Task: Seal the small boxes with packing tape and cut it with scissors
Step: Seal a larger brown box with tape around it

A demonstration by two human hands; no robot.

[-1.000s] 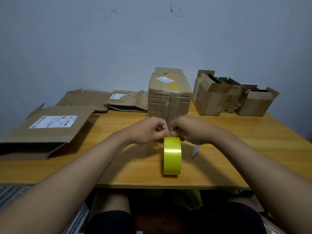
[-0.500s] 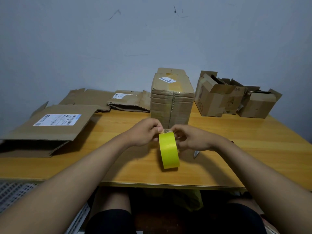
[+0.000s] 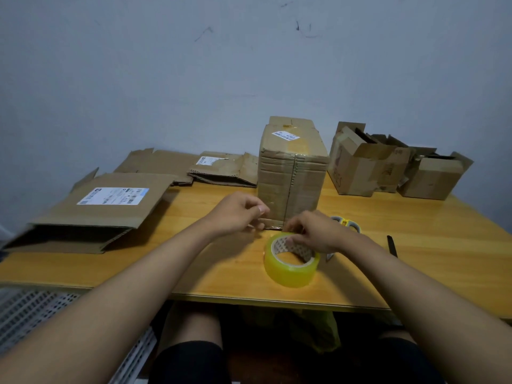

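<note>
Left hand (image 3: 238, 214) pinches the tape end, right hand (image 3: 318, 234) grips the tape roll (image 3: 291, 270) by the bench's (image 3: 194, 267) front edge, hiding part of the scissors (image 3: 349, 224), tall box (image 3: 292, 173) just behind.

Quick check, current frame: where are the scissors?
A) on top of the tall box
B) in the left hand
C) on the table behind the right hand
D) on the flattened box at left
C: the scissors lie on the table, their yellow and grey handles showing just behind the right hand, which holds the tape roll.
</note>
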